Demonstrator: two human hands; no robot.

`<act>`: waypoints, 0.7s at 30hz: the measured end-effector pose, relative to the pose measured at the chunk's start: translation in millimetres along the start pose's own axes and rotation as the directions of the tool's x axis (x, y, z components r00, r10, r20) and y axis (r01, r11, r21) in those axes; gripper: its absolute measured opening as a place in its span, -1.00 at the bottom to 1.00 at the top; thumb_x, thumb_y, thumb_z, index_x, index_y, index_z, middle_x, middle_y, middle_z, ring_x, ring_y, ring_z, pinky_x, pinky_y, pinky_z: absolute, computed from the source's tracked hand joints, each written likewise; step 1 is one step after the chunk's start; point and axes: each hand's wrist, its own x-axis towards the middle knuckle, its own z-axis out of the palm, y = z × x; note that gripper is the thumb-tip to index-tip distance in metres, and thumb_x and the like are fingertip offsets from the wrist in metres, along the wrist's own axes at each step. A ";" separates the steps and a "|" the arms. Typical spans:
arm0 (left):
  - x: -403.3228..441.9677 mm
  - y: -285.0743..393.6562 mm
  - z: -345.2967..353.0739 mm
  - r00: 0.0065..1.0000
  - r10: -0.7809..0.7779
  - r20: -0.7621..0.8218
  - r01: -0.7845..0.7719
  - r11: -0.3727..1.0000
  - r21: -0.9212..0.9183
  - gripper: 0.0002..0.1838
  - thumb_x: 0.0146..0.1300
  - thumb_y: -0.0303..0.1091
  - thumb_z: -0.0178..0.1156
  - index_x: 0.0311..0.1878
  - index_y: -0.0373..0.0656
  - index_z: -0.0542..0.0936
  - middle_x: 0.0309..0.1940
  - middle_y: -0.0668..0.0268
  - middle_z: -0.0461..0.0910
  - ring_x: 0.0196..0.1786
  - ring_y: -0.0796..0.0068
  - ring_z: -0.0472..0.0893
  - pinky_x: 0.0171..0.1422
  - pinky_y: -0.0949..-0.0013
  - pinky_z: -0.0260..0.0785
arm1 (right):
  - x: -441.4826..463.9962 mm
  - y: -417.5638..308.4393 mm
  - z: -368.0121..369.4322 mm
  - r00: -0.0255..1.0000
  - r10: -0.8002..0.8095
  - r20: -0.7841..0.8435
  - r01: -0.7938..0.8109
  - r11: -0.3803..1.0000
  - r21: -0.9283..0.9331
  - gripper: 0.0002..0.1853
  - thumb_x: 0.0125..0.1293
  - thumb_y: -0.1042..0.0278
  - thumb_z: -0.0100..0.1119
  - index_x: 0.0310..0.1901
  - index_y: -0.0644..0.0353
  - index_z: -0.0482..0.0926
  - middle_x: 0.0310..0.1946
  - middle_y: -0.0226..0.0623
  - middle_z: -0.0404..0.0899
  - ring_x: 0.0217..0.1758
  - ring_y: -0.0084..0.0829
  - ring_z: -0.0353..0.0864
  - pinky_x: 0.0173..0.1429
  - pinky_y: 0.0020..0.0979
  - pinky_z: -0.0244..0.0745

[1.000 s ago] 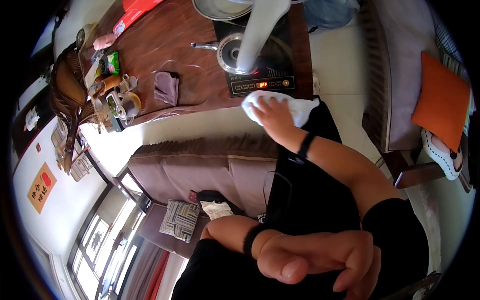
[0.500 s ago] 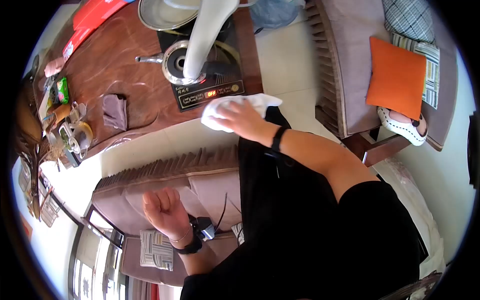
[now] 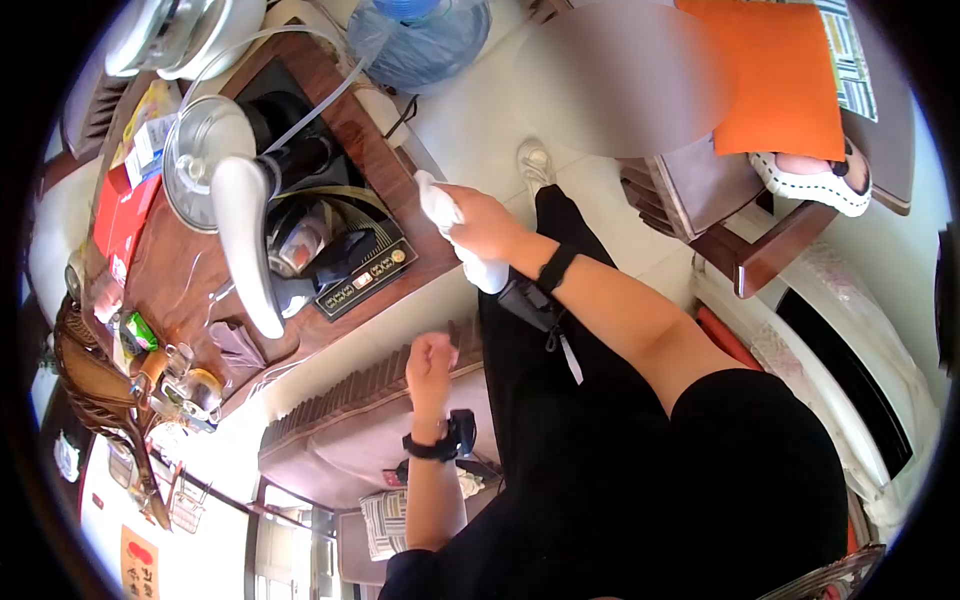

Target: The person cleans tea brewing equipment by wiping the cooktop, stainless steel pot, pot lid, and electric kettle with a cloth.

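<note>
Presently, the right hand point(image 3: 492, 226) holds a soft white cloth point(image 3: 441, 207), with the fingers closed on its upper part and the lower end left loose. The cloth is just beside the flat black induction cooker with printed control panel point(image 3: 350, 292), at the edge of the dark brown wooden bench point(image 3: 185, 272); whether it touches this edge, I cannot tell.

The left hand point(image 3: 431, 368) is nearer to the person's body than the cooker and apart from it. Its fingers are bent inward and nothing can be seen in it, but how far it is closed, I cannot tell. On the cooker stands a shiny metal kettle point(image 3: 297, 245), and near the cooker's panel lies a folded purple-grey cloth point(image 3: 236, 345).

To hold the white cloth well, I would judge it better to gather its loose end into the palm, so that it does not drag over the cooker or catch the kettle. As it seems limp, several fingers should grip more safely than a pinch. The cooker's surface may be hot.
</note>
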 end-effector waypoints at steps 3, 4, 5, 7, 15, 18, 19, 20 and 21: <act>28.8 2.0 20.9 0.998 0.059 0.014 -0.060 0.950 0.305 -0.78 0.39 -0.26 0.05 -0.19 -0.25 0.48 -0.31 0.32 0.55 -0.31 0.60 0.53 -0.26 0.56 0.35 | 23.1 -20.5 0.9 0.994 -0.049 -0.093 0.033 0.986 -0.161 -0.34 0.00 0.45 0.14 0.25 0.20 0.34 0.01 0.06 0.52 0.07 0.01 0.50 0.18 -0.15 0.38; 39.9 1.4 28.1 0.998 0.057 0.007 -0.057 0.946 0.320 -0.78 0.39 -0.26 0.05 -0.19 -0.25 0.48 -0.31 0.32 0.55 -0.31 0.60 0.53 -0.26 0.56 0.35 | 38.9 -23.0 -3.4 0.996 -0.056 -0.069 0.043 0.982 -0.183 -0.32 0.00 0.43 0.17 0.27 0.21 0.33 0.01 0.09 0.50 0.07 0.02 0.49 0.17 -0.15 0.39; 48.8 0.2 35.3 0.999 0.050 -0.009 -0.044 0.947 0.318 -0.77 0.39 -0.25 0.05 -0.16 -0.25 0.47 -0.26 0.31 0.55 -0.26 0.56 0.56 -0.23 0.53 0.39 | 53.4 -26.1 -9.1 0.997 -0.063 -0.043 0.053 0.977 -0.205 -0.30 -0.01 0.41 0.19 0.28 0.21 0.31 0.01 0.12 0.48 0.07 0.03 0.48 0.15 -0.15 0.40; 60.8 2.0 43.7 0.999 0.034 -0.042 -0.019 0.945 0.328 -0.76 0.38 -0.24 0.05 -0.14 -0.26 0.46 -0.20 0.30 0.55 -0.22 0.52 0.58 -0.19 0.49 0.42 | 69.2 -23.2 -14.5 0.996 -0.086 -0.009 0.082 0.974 -0.211 -0.27 -0.02 0.42 0.20 0.29 0.22 0.29 -0.03 0.14 0.48 0.03 0.05 0.50 0.12 -0.13 0.41; 90.0 7.0 57.6 0.934 -0.264 -0.241 0.317 0.923 0.220 -0.70 0.29 -0.15 0.15 -0.19 -0.23 0.44 -0.27 0.29 0.55 -0.18 0.48 0.61 -0.24 0.46 0.44 | -16.6 27.9 -11.3 0.936 0.063 0.346 0.054 0.946 -0.320 -0.55 0.09 0.38 0.18 0.09 0.11 0.49 0.02 0.03 0.44 -0.11 0.08 0.54 -0.04 -0.08 0.49; 91.5 23.0 66.4 0.879 -0.380 -0.288 0.430 0.893 0.131 -0.64 0.23 -0.09 0.20 -0.17 -0.22 0.46 -0.25 0.31 0.56 -0.20 0.47 0.61 -0.22 0.43 0.41 | -49.4 43.9 -29.9 0.785 0.154 0.600 0.110 0.919 -0.379 -0.71 0.06 0.37 0.18 -0.12 0.08 0.58 -0.12 -0.10 0.54 -0.10 0.03 0.58 -0.07 -0.08 0.50; 94.0 30.5 68.5 0.876 -0.377 -0.302 0.430 0.893 0.130 -0.64 0.23 -0.09 0.20 -0.17 -0.22 0.46 -0.25 0.31 0.56 -0.20 0.47 0.61 -0.22 0.43 0.41 | -47.9 43.5 -36.6 0.627 0.284 0.726 0.102 0.893 -0.438 -0.68 0.05 0.35 0.20 -0.10 0.02 0.59 -0.14 -0.13 0.56 -0.08 0.02 0.58 -0.05 -0.08 0.51; 97.7 38.3 69.5 0.854 -0.438 -0.279 0.492 0.855 0.164 -0.61 0.21 -0.07 0.22 -0.15 -0.22 0.46 -0.25 0.31 0.56 -0.21 0.47 0.60 -0.22 0.42 0.41 | -50.8 43.9 -47.1 0.613 0.333 0.716 0.100 0.867 -0.489 -0.66 0.04 0.36 0.20 -0.07 0.01 0.59 -0.11 -0.13 0.57 -0.06 0.02 0.58 -0.04 -0.06 0.51; 99.5 44.2 69.1 0.827 -0.499 -0.257 0.551 0.811 0.197 -0.58 0.19 -0.04 0.23 -0.13 -0.22 0.47 -0.25 0.30 0.56 -0.22 0.46 0.60 -0.22 0.41 0.42 | -52.6 36.0 -62.3 0.600 0.383 0.702 0.100 0.835 -0.541 -0.63 0.03 0.36 0.20 -0.04 -0.01 0.59 -0.08 -0.13 0.57 -0.05 0.01 0.58 -0.03 -0.05 0.51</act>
